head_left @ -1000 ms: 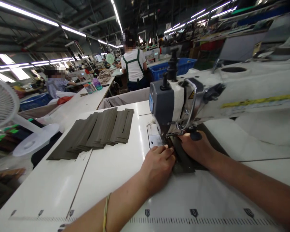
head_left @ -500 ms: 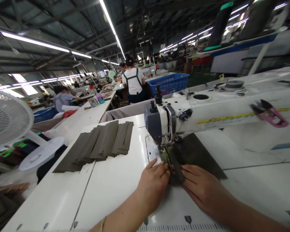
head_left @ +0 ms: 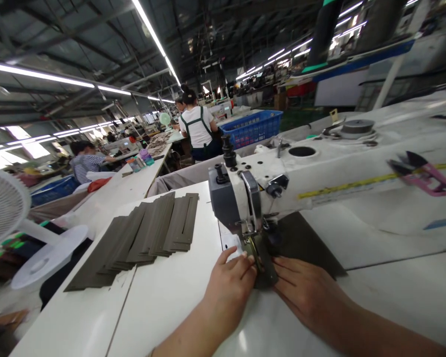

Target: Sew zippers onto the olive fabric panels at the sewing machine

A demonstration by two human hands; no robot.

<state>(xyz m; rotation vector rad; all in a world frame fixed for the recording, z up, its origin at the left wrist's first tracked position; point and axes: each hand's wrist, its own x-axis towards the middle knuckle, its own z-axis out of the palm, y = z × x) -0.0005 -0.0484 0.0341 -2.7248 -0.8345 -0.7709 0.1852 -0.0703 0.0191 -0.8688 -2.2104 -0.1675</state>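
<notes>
A big white table (head_left: 163,302) fills the front. Far past it, a person (head_left: 195,126) in a white top with dark green straps has their back to us. On the table's right side is a white and grey sewing machine (head_left: 319,166). A big blue plastic basket (head_left: 250,131) is behind the machine. At the left edge is a white fan (head_left: 0,206) with a round foot.

A spread-out pile of dark grey-green pieces (head_left: 137,238) lies on the left of the table, one piece on top of the next. One more dark cloth (head_left: 306,243) lies flat under the machine, and its front end sits between the two hands.

The right hand (head_left: 308,292) lies low, with its fingers close together on the cloth. The left hand (head_left: 232,282) has its thumb stuck out and its fingertips on the cloth near the needle. I cannot tell if either hand pinches it.

Pink-handled snips (head_left: 433,184) sit on the front of the machine's arm. Smallest is a thin gold zipper-like strip (head_left: 255,253) under the needle.
</notes>
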